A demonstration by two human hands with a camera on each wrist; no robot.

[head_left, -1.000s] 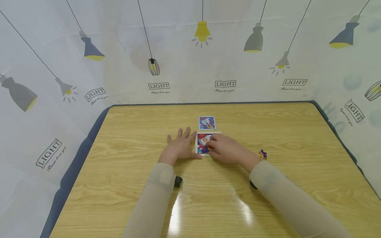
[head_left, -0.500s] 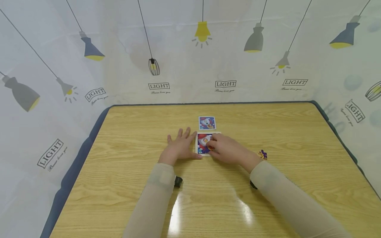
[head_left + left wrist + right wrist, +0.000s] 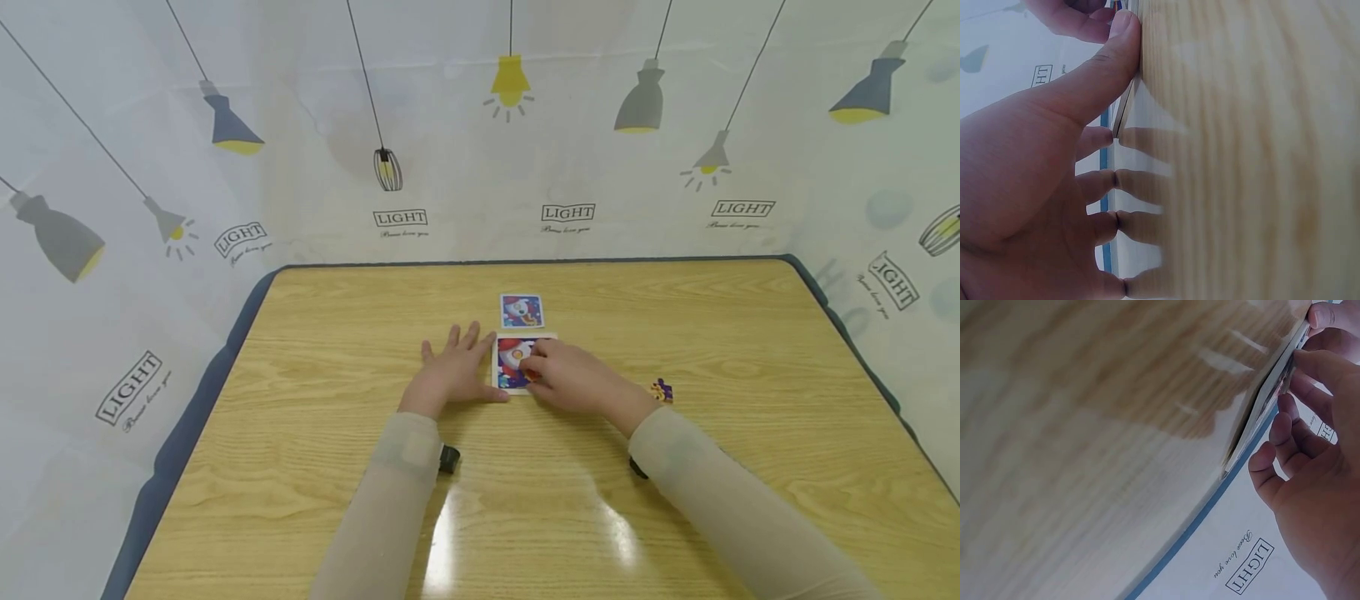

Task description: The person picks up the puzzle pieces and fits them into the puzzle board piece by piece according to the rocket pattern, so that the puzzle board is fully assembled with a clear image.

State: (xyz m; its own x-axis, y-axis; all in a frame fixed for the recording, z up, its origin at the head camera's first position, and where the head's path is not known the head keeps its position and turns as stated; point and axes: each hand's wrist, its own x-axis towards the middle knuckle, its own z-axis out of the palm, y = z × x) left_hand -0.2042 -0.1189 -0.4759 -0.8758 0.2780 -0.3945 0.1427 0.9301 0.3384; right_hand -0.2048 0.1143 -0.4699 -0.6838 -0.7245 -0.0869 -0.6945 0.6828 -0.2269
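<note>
A square jigsaw puzzle in a pale frame lies at mid-table, its picture red, white and purple. My left hand is spread flat along its left side. The thumb touches the near left corner and the index fingertip the far left corner. Over the puzzle's right half, which it largely hides, is my right hand. Its thumb and fingers pinch a small puzzle piece close against the puzzle, seen edge-on in the right wrist view. Whether that piece is seated cannot be seen. The left wrist view shows the frame's edge beside my thumb.
Just beyond the puzzle lies a small picture card with a similar design. A loose purple and orange puzzle piece rests to the right, by my right wrist. A printed curtain rises behind the wooden table.
</note>
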